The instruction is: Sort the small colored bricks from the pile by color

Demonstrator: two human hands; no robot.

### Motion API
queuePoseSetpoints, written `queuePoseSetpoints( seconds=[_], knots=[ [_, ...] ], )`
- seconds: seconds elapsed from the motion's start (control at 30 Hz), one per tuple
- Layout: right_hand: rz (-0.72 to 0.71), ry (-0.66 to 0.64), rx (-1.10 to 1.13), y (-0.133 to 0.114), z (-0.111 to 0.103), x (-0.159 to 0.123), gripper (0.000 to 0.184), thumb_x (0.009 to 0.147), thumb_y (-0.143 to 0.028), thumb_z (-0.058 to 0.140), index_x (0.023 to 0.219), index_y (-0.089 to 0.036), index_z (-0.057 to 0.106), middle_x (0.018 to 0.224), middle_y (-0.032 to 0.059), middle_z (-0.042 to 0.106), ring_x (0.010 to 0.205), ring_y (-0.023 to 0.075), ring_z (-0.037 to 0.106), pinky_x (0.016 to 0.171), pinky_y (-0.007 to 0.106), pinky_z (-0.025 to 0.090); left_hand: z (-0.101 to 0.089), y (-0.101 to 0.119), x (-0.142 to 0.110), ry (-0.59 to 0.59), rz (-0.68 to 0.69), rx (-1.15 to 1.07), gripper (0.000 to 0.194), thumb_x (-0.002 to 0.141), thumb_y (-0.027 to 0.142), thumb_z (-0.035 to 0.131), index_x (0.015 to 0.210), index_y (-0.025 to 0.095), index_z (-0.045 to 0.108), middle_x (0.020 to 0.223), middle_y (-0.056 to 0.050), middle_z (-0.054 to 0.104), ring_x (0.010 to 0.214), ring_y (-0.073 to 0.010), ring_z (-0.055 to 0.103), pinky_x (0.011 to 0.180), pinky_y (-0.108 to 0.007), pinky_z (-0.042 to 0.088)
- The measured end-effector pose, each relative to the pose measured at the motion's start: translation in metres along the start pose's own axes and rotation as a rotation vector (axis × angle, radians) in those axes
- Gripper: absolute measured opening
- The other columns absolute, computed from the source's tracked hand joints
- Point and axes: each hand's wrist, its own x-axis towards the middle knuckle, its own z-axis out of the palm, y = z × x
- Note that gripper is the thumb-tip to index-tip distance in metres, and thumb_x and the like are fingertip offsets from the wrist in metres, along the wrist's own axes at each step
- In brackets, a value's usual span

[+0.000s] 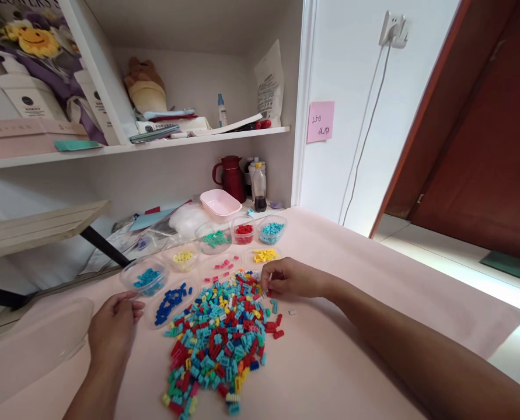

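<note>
A large heap of small toy building bricks (224, 326) in mixed colours lies on the pink table covering. My right hand (283, 276) is at the heap's upper right edge, fingers bent down and pinched together; what they hold is hidden. My left hand (116, 318) rests to the left, its fingers curled, beside the tray of dark blue bricks (172, 303) and below the tub of light blue bricks (148, 279). Whether anything is in it does not show. Beyond the heap lie pink bricks (225, 265) and yellow bricks (265, 255) in shallow clear trays.
Farther back stand clear tubs of pale yellow (183, 257), green (216, 238), red (243, 234) and turquoise bricks (272, 232). Behind them are a pink basin (220, 203), a dark red jug (232, 178) and a bottle (260, 186). A clear lid (45, 332) lies at left.
</note>
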Motion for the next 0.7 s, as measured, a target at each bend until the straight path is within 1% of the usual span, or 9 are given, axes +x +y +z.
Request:
queuePoseSetpoints(
  seconds=[0.13, 0.23, 0.3, 0.47, 0.6, 0.7],
  knots=[
    [0.008, 0.022, 0.076, 0.000, -0.007, -0.003, 0.017, 0.080, -0.016, 0.050, 0.087, -0.019, 0.066, 0.083, 0.0010, 0.067, 0.073, 0.0133, 0.063, 0.067, 0.025, 0.047, 0.000, 0.000, 0.000, 0.006, 0.003, 0.004, 0.030, 0.060, 0.020, 0.046, 0.085, 0.017, 0.063, 0.060, 0.002, 0.062, 0.053, -0.0108, 0.054, 0.054, -0.023, 0.044],
    [0.030, 0.038, 0.086, -0.001, -0.013, -0.006, 0.016, 0.082, -0.019, 0.051, 0.088, -0.019, 0.066, 0.080, 0.0013, 0.068, 0.074, 0.0141, 0.064, 0.067, 0.026, 0.048, 0.000, -0.002, 0.002, 0.002, 0.000, 0.003, 0.028, 0.061, 0.021, 0.048, 0.084, 0.018, 0.063, 0.060, 0.003, 0.062, 0.053, -0.0105, 0.054, 0.055, -0.022, 0.044],
    [0.049, 0.035, 0.078, -0.001, -0.016, -0.007, 0.016, 0.083, -0.021, 0.051, 0.090, -0.019, 0.066, 0.082, 0.0017, 0.068, 0.074, 0.0142, 0.065, 0.067, 0.026, 0.049, 0.000, -0.004, 0.003, 0.004, 0.006, -0.001, 0.027, 0.061, 0.021, 0.049, 0.084, 0.018, 0.063, 0.060, 0.003, 0.062, 0.053, -0.0104, 0.054, 0.055, -0.022, 0.044],
    [0.063, -0.025, -0.085, -0.001, -0.019, -0.010, 0.016, 0.078, -0.021, 0.059, 0.091, -0.021, 0.067, 0.089, 0.0006, 0.069, 0.079, 0.0141, 0.062, 0.069, 0.025, 0.047, -0.001, -0.005, 0.005, 0.000, 0.018, -0.001, 0.028, 0.060, 0.021, 0.049, 0.084, 0.017, 0.063, 0.060, 0.003, 0.062, 0.053, -0.0111, 0.054, 0.055, -0.023, 0.044],
    [0.038, -0.022, -0.237, -0.002, -0.018, -0.010, 0.022, 0.075, -0.022, 0.063, 0.096, -0.022, 0.067, 0.094, 0.0022, 0.068, 0.080, 0.0150, 0.060, 0.067, 0.025, 0.044, -0.001, -0.004, 0.003, -0.004, 0.009, 0.028, 0.028, 0.061, 0.019, 0.048, 0.084, 0.018, 0.064, 0.061, 0.003, 0.063, 0.054, -0.0112, 0.055, 0.055, -0.023, 0.044],
    [0.048, -0.007, -0.375, -0.002, -0.018, -0.010, 0.021, 0.073, -0.023, 0.064, 0.094, -0.023, 0.067, 0.093, 0.0024, 0.067, 0.079, 0.0163, 0.059, 0.065, 0.026, 0.042, -0.001, -0.002, 0.002, -0.003, 0.007, 0.030, 0.028, 0.062, 0.019, 0.048, 0.084, 0.018, 0.064, 0.060, 0.003, 0.063, 0.055, -0.0113, 0.055, 0.056, -0.023, 0.045]
  ],
)
